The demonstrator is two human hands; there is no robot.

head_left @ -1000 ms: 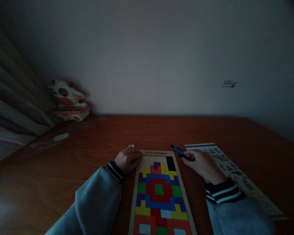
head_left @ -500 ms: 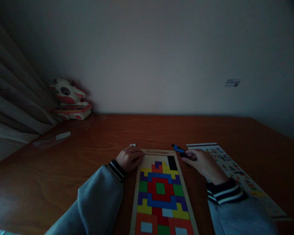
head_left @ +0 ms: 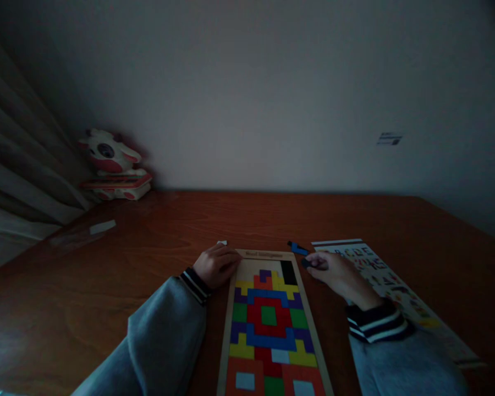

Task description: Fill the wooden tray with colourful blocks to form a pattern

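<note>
A wooden tray puzzle (head_left: 272,255) with a light frame lies in front of me, its lower part filled with coloured block pieces. Bare wood shows near its top, beside a black piece (head_left: 288,272) in the upper right corner. My left hand (head_left: 216,265) has its bent fingers closed on the tray's upper left edge. Right of the tray, my right hand (head_left: 332,270) pinches a small black puzzle piece (head_left: 306,263) between thumb and fingers, just above the table. Close beyond those fingertips lie a blue piece (head_left: 299,249) and a dark piece touching it.
A printed pattern sheet (head_left: 390,280) lies on the right, partly under my right forearm. Behind my left hand a small white piece (head_left: 221,242) shows. A cow-shaped toy (head_left: 115,165) stands at the back left of the brown table (head_left: 181,214), near a white strip (head_left: 103,226).
My right hand has drawn slightly away from the blue piece, and the black piece now shows between its fingers. My left hand stays on the tray. The view has shifted slightly.
</note>
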